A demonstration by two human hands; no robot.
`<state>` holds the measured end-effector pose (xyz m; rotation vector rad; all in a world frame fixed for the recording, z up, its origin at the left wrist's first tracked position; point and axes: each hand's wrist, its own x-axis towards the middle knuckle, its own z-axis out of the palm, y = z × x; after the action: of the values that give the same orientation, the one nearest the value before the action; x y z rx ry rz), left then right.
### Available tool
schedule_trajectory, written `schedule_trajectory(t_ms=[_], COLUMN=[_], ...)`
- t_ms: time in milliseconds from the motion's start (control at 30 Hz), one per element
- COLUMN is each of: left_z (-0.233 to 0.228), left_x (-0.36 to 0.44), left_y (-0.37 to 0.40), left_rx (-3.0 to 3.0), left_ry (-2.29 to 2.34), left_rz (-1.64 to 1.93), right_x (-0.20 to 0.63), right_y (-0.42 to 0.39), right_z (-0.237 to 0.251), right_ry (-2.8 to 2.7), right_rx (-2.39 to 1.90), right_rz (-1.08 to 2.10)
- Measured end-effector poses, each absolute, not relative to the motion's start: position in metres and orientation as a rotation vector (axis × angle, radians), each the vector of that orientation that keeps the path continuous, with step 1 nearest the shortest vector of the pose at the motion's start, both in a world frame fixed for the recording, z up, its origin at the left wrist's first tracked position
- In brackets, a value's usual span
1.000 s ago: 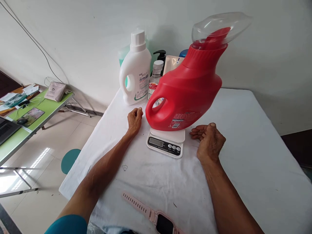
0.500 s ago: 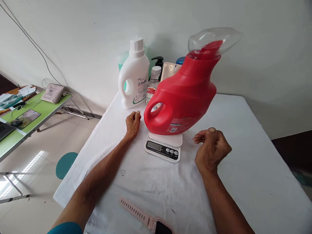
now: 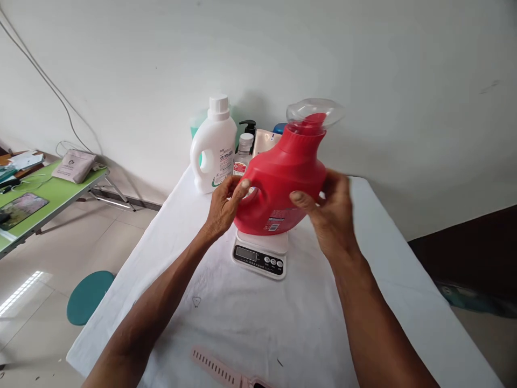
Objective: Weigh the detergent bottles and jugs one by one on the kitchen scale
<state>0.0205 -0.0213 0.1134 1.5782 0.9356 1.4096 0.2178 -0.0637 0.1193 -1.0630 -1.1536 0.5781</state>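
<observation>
A red detergent jug stands on the platform of a white kitchen scale. A clear plastic cap tops its neck, and a red spout shows through it. My left hand is closed at the jug's handle, its thumb in front and part of its fingers hidden behind. From the other side my right hand grips the jug's body, slightly blurred, thumb across the front and fingers behind. The scale's display is too dim to read.
Behind stand a white detergent bottle, a clear bottle with a white cap and a black pump bottle, near the wall. A pink watch lies at the front of the white-covered table. A teal stool is at left.
Both hands have come off the table area beside the scale and onto the red jug, left at the handle, right around the body. My view has shifted, so things appear lower and further left.
</observation>
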Motion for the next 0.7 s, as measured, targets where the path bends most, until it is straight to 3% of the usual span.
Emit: schedule_trajectory(t_ms=[100, 233, 500, 700], left_z=[0.128, 0.136, 0.169, 0.186], left_x=[0.023, 0.029, 0.064, 0.133], left_y=[-0.021, -0.018, -0.019, 0.008], left_rx=[1.592, 1.512, 1.505, 1.46], left_ry=[0.946, 0.885, 0.881, 0.794], left_rz=[1.284, 1.213, 1.239, 1.173], right_x=[0.231, 0.242, 0.27, 0.336], right_y=[-0.045, -0.038, -0.042, -0.027], right_z=[0.116, 0.123, 0.135, 0.153], right_ry=[-1.181, -1.233, -1.2, -1.208], right_rx=[-1.006, -0.951, -0.846, -0.923], right_rz=[0.877, 1.018, 0.9, 0.69])
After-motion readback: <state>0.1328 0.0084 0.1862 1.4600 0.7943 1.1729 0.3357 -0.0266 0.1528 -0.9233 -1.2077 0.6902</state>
